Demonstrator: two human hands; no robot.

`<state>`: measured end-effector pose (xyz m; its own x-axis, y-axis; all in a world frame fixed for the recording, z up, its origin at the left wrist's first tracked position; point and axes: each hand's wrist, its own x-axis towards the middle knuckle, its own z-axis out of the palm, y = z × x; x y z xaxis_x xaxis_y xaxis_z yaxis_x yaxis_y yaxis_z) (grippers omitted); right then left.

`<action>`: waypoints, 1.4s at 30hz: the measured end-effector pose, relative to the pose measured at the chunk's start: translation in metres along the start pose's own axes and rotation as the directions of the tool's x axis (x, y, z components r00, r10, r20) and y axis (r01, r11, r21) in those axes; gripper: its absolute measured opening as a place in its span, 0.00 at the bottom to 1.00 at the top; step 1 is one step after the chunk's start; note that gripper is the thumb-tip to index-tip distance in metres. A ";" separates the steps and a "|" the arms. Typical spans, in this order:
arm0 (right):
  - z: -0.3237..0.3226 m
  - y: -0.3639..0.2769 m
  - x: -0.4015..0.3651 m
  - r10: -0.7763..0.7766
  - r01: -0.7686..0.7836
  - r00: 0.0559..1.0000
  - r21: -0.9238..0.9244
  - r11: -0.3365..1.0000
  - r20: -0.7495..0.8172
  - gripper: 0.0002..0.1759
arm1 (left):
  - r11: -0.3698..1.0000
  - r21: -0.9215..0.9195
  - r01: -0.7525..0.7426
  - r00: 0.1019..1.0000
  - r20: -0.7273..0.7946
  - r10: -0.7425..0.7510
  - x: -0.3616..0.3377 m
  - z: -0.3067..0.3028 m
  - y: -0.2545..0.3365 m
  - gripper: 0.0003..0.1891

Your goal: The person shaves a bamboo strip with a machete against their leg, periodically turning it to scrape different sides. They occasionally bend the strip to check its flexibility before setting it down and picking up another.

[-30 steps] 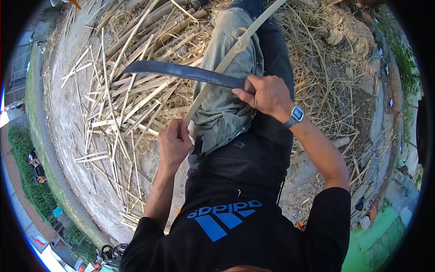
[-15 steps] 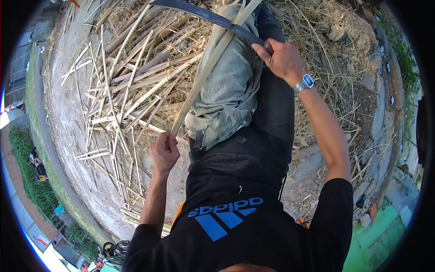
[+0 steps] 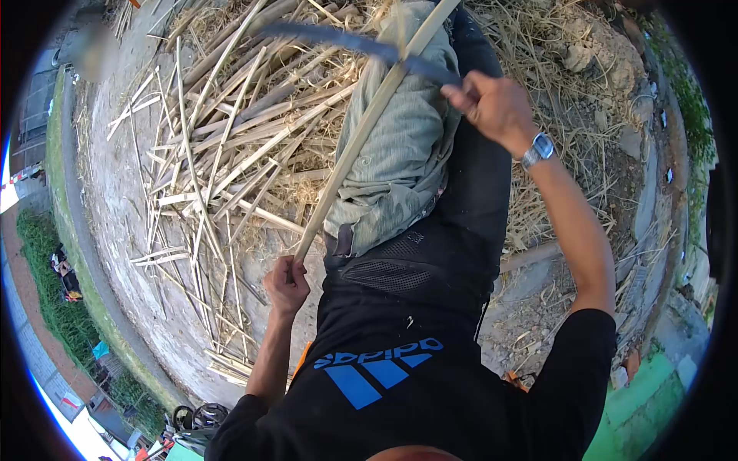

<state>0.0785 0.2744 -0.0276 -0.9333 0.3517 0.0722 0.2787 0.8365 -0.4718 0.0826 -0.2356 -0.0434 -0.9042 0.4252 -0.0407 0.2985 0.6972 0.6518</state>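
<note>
My left hand is closed round the lower end of a long pale wooden strip. The strip runs up diagonally over a grey-green cloth draped on my leg. My right hand, with a watch on its wrist, grips the end of a long dark curved blade. The blade crosses the strip near the top of the cloth and is slightly blurred. A thin shaving stands where the two meet.
Many split strips and thicker poles lie piled on the ground at the left. Fibrous shavings and rubble cover the right side. A small bundle of strips lies at lower left.
My right hand and the blade have moved slightly down and to the right. My left hand has shifted a little down and right with the strip's lower end.
</note>
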 end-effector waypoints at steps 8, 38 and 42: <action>-0.028 -0.008 0.017 0.027 -0.026 0.999 0.021 0.999 -0.041 0.41 | 0.994 0.102 -0.045 0.998 -0.034 0.049 -0.010 0.005 -0.012 0.04; -0.034 0.031 0.049 0.555 0.073 0.790 0.939 0.335 -0.260 0.17 | 0.927 -0.034 -0.373 0.839 0.414 0.353 0.162 -0.010 0.094 0.15; -0.039 0.001 0.043 0.511 0.001 0.803 0.858 0.513 -0.307 0.19 | 0.963 0.052 -0.265 0.878 0.426 0.219 0.173 0.037 0.127 0.17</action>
<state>0.0477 0.3068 0.0093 -0.5374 0.8389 0.0864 -0.0522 0.0692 -0.9962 -0.0249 -0.0521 0.0046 -0.5985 0.7716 -0.2156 0.5431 0.5886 0.5988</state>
